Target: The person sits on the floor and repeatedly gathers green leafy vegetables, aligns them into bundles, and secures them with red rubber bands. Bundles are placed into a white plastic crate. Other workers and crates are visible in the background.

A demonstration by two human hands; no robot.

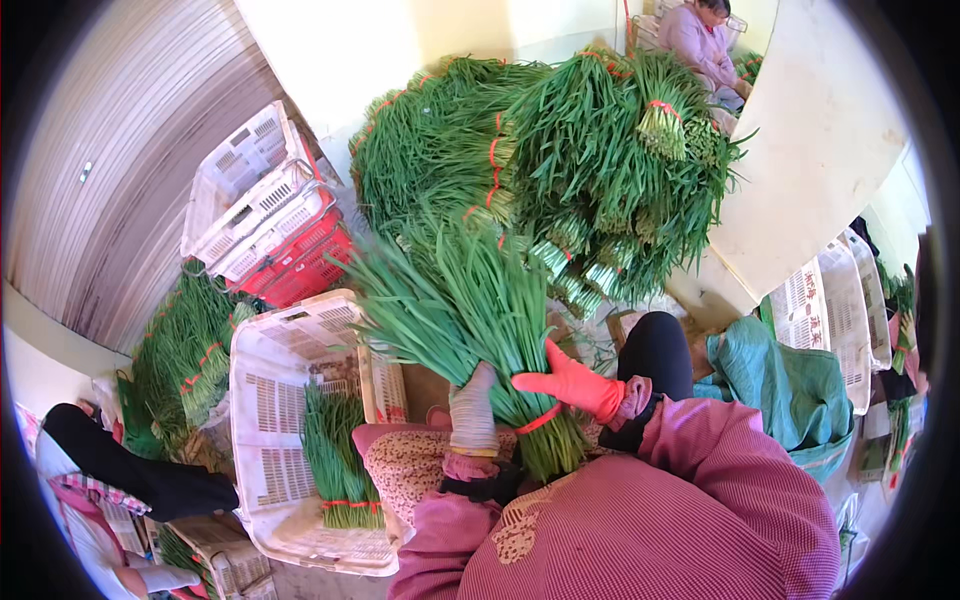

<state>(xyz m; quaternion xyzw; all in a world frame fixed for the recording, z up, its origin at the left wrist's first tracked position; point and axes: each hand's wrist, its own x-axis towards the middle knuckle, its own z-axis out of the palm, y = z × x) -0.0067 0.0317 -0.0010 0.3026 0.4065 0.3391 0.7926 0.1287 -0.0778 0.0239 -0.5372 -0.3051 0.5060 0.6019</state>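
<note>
A thick bunch of green garlic chives [487, 315] lies across my lap, its leaves fanning up and to the left. A red band [538, 420] circles its pale stalks near the cut ends. My left hand [474, 409], in a whitish striped knit glove, grips the left part of the leaves; its fingertips are hidden behind them. On the other side, my right hand [574, 384] wears a red-orange rubber glove. Its thumb lies over the front of the stalks just above the band, with the fingers partly hidden behind the bunch.
To the left stands a white plastic crate [277, 510] holding banded chives [337, 450]. Stacked crates [255, 217] rise behind it. A large heap of banded chives [585, 150] lies ahead. A green woven sack [780, 390] is at right. Other people [697, 37] sit at upper right and lower left.
</note>
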